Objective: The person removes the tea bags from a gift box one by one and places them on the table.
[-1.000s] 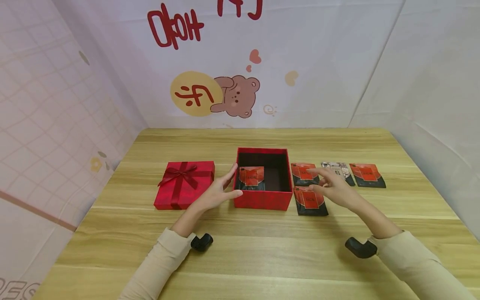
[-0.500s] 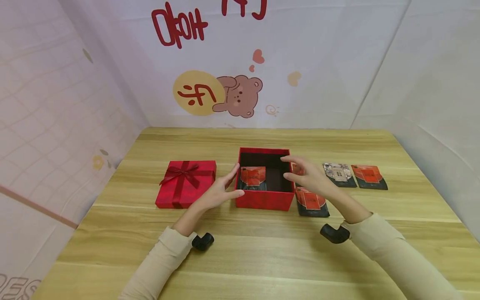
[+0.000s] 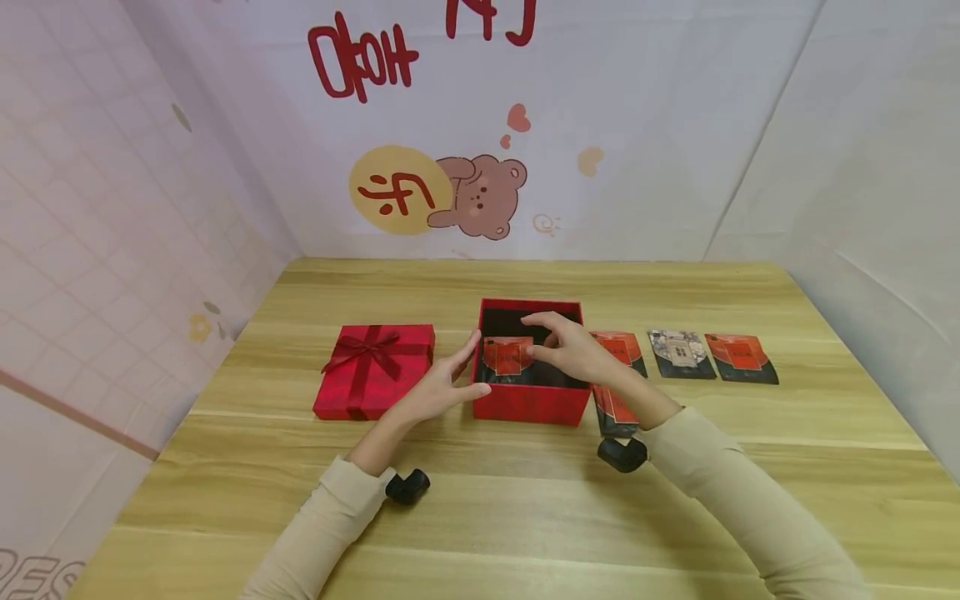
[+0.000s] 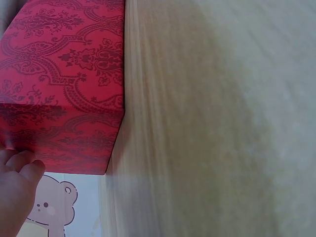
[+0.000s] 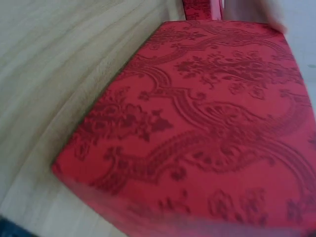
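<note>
A red patterned box (image 3: 531,405) stands uncovered at the middle of the table, dark inside. One red-and-black packet (image 3: 507,357) leans in its left part. My left hand (image 3: 438,390) rests at the box's front left corner, thumb towards the front and fingers along the left side. The left wrist view shows those fingertips (image 4: 32,170) against the red wall. Over the box's opening is my right hand (image 3: 573,348), thumb and index finger apart, its thumb tip by the packet's right edge. No object shows between them; whether they touch the packet cannot be made out.
Left of the box lies its red lid (image 3: 375,371) with a ribbon bow. To the right are a red-and-black packet (image 3: 622,350), another partly under my right forearm (image 3: 615,412), a pale patterned packet (image 3: 681,353) and a further red-and-black packet (image 3: 741,358).
My right hand has moved left from above the packets on the table to over the box, near the packet inside. The left hand stays at the box's corner.
</note>
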Tool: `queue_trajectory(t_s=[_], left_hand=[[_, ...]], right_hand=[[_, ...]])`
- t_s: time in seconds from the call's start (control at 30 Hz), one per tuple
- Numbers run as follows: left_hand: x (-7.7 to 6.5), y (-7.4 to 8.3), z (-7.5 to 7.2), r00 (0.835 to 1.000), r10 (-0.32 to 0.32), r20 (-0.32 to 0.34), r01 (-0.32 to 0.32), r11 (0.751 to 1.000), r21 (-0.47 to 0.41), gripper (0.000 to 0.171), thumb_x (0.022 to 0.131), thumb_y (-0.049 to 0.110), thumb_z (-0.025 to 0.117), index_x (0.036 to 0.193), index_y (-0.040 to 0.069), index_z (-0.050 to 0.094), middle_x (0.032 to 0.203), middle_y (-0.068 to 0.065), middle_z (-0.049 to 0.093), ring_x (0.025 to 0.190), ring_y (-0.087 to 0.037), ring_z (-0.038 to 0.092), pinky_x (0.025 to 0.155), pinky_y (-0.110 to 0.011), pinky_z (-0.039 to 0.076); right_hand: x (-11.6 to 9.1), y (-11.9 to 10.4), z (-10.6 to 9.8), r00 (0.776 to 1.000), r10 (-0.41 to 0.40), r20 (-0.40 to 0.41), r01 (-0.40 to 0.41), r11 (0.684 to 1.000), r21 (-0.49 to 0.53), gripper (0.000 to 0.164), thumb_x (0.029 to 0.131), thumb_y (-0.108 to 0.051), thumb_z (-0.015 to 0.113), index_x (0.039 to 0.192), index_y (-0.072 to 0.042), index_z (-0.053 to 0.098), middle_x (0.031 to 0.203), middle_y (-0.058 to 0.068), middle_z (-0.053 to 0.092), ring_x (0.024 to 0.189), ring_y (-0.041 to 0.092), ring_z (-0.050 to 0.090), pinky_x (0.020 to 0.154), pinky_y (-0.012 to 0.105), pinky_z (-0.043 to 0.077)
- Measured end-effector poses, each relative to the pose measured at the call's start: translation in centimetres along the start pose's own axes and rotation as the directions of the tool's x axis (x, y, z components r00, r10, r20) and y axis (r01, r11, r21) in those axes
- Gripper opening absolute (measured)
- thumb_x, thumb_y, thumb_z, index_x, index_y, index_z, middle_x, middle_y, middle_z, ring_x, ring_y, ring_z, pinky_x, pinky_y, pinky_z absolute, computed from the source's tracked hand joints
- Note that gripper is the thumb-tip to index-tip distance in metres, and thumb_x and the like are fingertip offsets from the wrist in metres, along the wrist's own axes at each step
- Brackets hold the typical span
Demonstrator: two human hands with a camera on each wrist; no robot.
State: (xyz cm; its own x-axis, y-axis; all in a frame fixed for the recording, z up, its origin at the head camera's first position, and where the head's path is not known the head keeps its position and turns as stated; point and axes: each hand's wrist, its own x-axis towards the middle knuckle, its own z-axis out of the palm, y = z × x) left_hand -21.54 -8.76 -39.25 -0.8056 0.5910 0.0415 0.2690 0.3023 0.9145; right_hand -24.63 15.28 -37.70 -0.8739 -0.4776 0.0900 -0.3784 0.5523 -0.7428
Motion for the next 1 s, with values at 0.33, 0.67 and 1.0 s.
queue_trajectory(t_s=[0.33, 0.67, 1.0], left_hand=[[0.1, 0.1, 0.0, 1.0, -0.002, 0.007, 0.001, 1.0, 0.01, 0.076, 0.089, 0.008, 0.057, 0.145, 0.001, 0.006, 0.151, -0.017, 0.005, 0.136, -0.033, 0.015, 0.108, -0.048, 0.021], [0.0, 0.3, 0.0, 1.0, -0.008, 0.002, 0.008, 1.0, 0.02, 0.075, 0.089, 0.008, 0.057, 0.145, -0.001, 0.007, 0.152, -0.015, 0.006, 0.137, -0.031, 0.015, 0.108, -0.045, 0.022], [0.0, 0.0, 0.1, 1.0, 0.007, 0.006, -0.007, 1.0, 0.005, 0.076, 0.09, 0.008, 0.056, 0.145, 0.0, 0.006, 0.152, -0.013, 0.003, 0.137, -0.03, 0.013, 0.108, -0.046, 0.02]], right_hand=[[0.7, 0.0, 1.1, 1.0, 0.021, 0.023, -0.02, 0.999, -0.03, 0.048, 0.088, -0.013, 0.06, 0.132, -0.001, 0.045, 0.127, 0.017, 0.047, 0.073, 0.019, 0.052, 0.061, 0.029, 0.044], [0.9, 0.0, 1.8, 0.999, -0.009, 0.045, 0.017, 0.984, -0.179, 0.047, 0.087, -0.011, 0.062, 0.129, 0.002, 0.047, 0.13, 0.019, 0.046, 0.08, 0.021, 0.052, 0.078, 0.037, 0.046], [1.2, -0.3, 2.1, 0.99, 0.07, 0.125, -0.025, 0.942, -0.333, 0.052, 0.089, -0.017, 0.06, 0.134, 0.003, 0.041, 0.134, 0.023, 0.042, 0.117, 0.034, 0.047, 0.094, 0.048, 0.042]])
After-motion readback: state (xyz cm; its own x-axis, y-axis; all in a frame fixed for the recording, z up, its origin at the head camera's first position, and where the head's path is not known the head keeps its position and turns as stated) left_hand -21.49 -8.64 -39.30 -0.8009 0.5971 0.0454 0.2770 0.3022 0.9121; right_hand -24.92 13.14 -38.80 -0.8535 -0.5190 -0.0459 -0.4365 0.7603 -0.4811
